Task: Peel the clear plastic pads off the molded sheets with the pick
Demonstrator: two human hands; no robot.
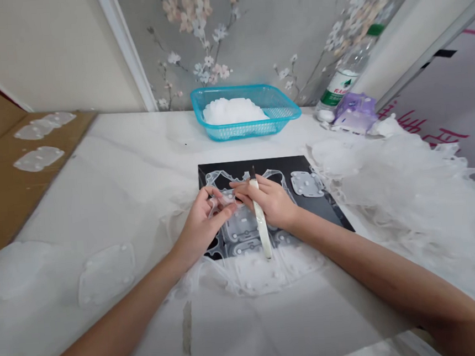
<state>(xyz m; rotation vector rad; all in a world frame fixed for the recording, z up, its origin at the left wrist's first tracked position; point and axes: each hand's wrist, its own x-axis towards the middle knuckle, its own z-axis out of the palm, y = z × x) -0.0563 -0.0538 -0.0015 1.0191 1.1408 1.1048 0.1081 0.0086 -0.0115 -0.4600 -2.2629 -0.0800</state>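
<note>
A clear sheet [241, 222] is lying in the middle of a black mat [294, 164], its near part spilling off the edge at 6 o'clock, with the mat as the dial and 12 pointing away from the person. The left hand [207, 211], coming from 8, is pinching the sheet between thumb and fingers. The right hand [275, 199], coming from 4, is gripping a pale tool [261, 220] whose dark end is pointing to 12; its fingertips are meeting the left hand's over the sheet, and their exact contact is staying hidden. A loose piece [307, 184] is lying on the mat between 2 and 3. On the table [123, 155], a blue basket [250, 130] is standing at 12, holding white pieces [231, 111]. Between 1 and 2, a bottle [338, 89] is standing just beside a purple packet [355, 112]. A heap of clear plastic [409, 196] is spreading at 3. A strip of tape [187, 327] is showing between 7 and 8, and a single piece [107, 273] is lying between 8 and 9. Farther out, between 9 and 10, more pieces [38, 158] are resting on cardboard [7, 203].
</note>
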